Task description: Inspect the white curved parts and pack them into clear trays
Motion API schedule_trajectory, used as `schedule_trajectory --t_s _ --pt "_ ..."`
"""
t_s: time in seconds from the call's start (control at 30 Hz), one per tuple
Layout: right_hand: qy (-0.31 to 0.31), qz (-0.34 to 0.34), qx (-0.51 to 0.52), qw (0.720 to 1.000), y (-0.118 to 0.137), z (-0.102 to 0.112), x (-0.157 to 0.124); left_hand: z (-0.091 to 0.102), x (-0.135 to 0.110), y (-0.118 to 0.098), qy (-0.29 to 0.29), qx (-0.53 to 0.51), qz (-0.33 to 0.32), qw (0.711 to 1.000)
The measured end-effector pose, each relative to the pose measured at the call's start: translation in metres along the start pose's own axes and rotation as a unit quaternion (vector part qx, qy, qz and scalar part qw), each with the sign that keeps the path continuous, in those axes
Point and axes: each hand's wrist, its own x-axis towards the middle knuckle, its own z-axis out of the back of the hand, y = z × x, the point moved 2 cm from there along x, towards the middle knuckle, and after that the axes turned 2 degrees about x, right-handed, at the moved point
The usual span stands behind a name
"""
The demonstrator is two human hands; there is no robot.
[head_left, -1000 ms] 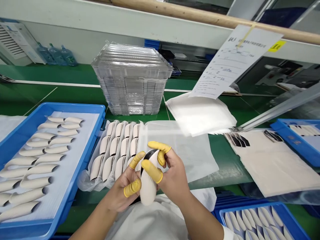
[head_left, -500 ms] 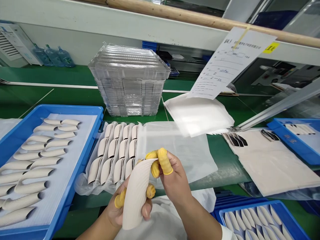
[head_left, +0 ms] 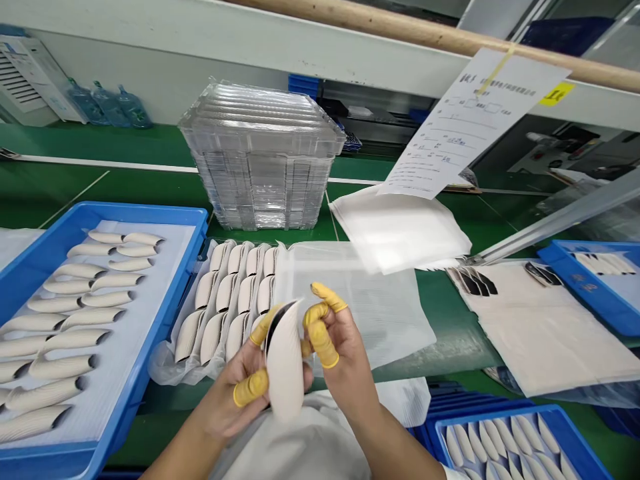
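The left hand (head_left: 235, 393) held the ribbed cream shell piece (head_left: 285, 360) upright and slightly tilted, its thumb and fingers, capped in yellow finger cots (head_left: 251, 389), closing on the lower body; the dark inner edge faced up and toward the left; the right hand (head_left: 345, 340) stood open just beside it, its fingers spread, and whether one capped fingertip touched the back of the piece I could not tell; with only one hand bearing the load, a slick cot or a sudden turn could have let the piece slip and drop; below lay a clear plastic sheet (head_left: 350, 300), with a sleeve of similar pieces (head_left: 225, 293) just to its left, so a fall might have scuffed those ribbed surfaces or knocked the rows askew; the blue tray (head_left: 150, 208) of loose pieces stood further left, its neat rows exposed to a careless elbow; the stack of clear trays (head_left: 260, 160) stood beyond, well apart from the hands.
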Motion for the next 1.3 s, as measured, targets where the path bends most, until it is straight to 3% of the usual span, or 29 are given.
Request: schedule_trajectory --t_s 0.1,0.23,0.43,0.53,0.6,0.7,0.77,0.83,0.97,1.07,1.17,1.3 --pt "0.034 0.022 -0.076 0.996 -0.014 0.006 -0.009 0.005 0.003 -0.015 -0.085 0.130 -0.055 0.986" --pt "0.070 0.017 -0.116 0.991 -0.032 0.007 -0.018 0.006 0.006 -0.022 -0.149 0.186 -0.079 0.968" --pt "0.071 -0.040 -0.055 0.995 -0.043 0.003 -0.017 0.001 0.004 -0.015 -0.176 0.192 -0.051 0.964" --pt "0.097 -0.101 0.044 0.989 -0.040 0.002 -0.017 -0.001 0.002 -0.015 -0.193 0.200 -0.065 0.958" --pt "0.137 -0.175 0.147 0.964 -0.038 0.001 -0.021 0.001 0.002 -0.020 -0.216 0.212 -0.109 0.947" --pt "0.198 -0.279 0.286 0.895 -0.037 -0.005 -0.032 0.007 0.006 -0.029 -0.236 0.220 -0.166 0.932" --pt "0.217 -0.327 0.338 0.855 -0.039 -0.009 -0.042 0.010 0.012 -0.035 -0.198 0.216 -0.187 0.938" --pt "0.232 -0.340 0.345 0.843 -0.044 -0.012 -0.051 0.010 0.018 -0.039 -0.137 0.201 -0.206 0.948" --pt "0.269 -0.279 0.315 0.866 -0.050 -0.017 -0.062 0.005 0.026 -0.039 -0.096 0.159 -0.211 0.959" --pt "0.256 -0.263 0.336 0.867 -0.050 -0.016 -0.060 0.003 0.029 -0.039 -0.144 0.147 -0.170 0.964" --pt "0.204 -0.296 0.339 0.869 -0.048 -0.012 -0.052 0.002 0.030 -0.047 -0.195 0.183 -0.117 0.956" --pt "0.096 -0.257 0.206 0.939 -0.044 -0.003 -0.038 0.000 0.032 -0.061 -0.191 0.276 -0.076 0.939"
